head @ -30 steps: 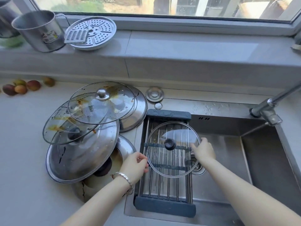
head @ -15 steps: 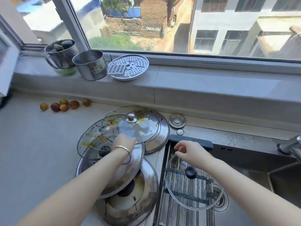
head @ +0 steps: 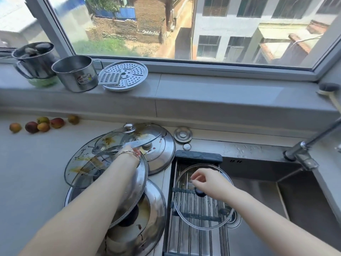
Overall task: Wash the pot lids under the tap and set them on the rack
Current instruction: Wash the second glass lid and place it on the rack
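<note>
Left hand (head: 132, 153): you pinch the dirty lid (head: 118, 140), tilted to clear the stack (head: 81, 163).
Right hand (head: 208, 183): fingers (head: 195, 177) loose, empty, over the rack (head: 198, 157).

L hand (head: 136, 152) sits mostly behind its own wrist, so I can't tell its grip on the smeared glass lid (head: 114, 140), whose near edge is blurred. Tap (head: 304, 145) runs off frame R. Rack (head: 197, 157) and lowest steel lid (head: 154, 209) are cut off at the bottom. Label on steel mug (head: 72, 78) is too small to read.
</note>
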A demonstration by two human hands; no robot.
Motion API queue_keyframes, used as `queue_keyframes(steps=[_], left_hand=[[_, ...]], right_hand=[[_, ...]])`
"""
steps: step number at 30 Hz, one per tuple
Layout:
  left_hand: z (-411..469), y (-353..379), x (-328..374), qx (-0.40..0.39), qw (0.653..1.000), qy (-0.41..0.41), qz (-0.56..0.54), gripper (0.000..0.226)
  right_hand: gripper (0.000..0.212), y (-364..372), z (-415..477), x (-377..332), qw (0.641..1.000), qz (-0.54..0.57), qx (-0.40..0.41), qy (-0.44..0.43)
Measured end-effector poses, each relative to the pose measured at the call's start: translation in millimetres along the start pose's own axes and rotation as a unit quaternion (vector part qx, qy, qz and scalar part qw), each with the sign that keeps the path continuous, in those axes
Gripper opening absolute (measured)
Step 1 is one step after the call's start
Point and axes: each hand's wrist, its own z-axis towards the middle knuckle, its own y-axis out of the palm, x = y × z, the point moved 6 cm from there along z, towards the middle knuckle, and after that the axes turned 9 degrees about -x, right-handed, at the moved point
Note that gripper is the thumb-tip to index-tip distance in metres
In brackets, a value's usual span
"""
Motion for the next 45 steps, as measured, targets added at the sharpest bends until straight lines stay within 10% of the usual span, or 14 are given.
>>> queue_keyframes(steps=[8, 12, 21, 27, 37, 45], left_hand=[[-9.8, -2.2, 13.1, -0.046, 0.994, 0.099, -0.028, 0.042], [-58.9, -5.0, 13.9, -0.113, 0.986, 0.122, 0.033, 0.014], [-180.2, 4.9, -23.6, -0.314, 0.897, 0.068, 0.303, 0.022], [-200.8, 13.0, -110.5, -0.345, 0.859, -0.034, 0.377, 0.018], [-214.1, 52.5, -256.6, -0.196, 0.949, -0.054, 0.239, 0.045], [-221.1, 82.6, -303.6, -0.128, 0.963, 0.035, 0.234, 0.042]], right_hand=[[0.015, -3.0, -10.0, 18.3, 0.998, 0.055, 0.023, 0.008], [0.020, -21.8, -14.0, 15.3, 0.974, 0.207, 0.096, -0.008], [0.055, -56.8, -36.3, 66.3, 0.687, 0.719, 0.092, 0.048], [0.045, -40.7, -88.8, 160.1, 0.695, 0.667, 0.198, 0.180], [0.041, -45.6, -149.0, 280.7, 0.655, 0.691, 0.213, 0.221], [0.050, -102.3, -137.6, 348.5, 0.824, 0.499, 0.130, 0.233]])
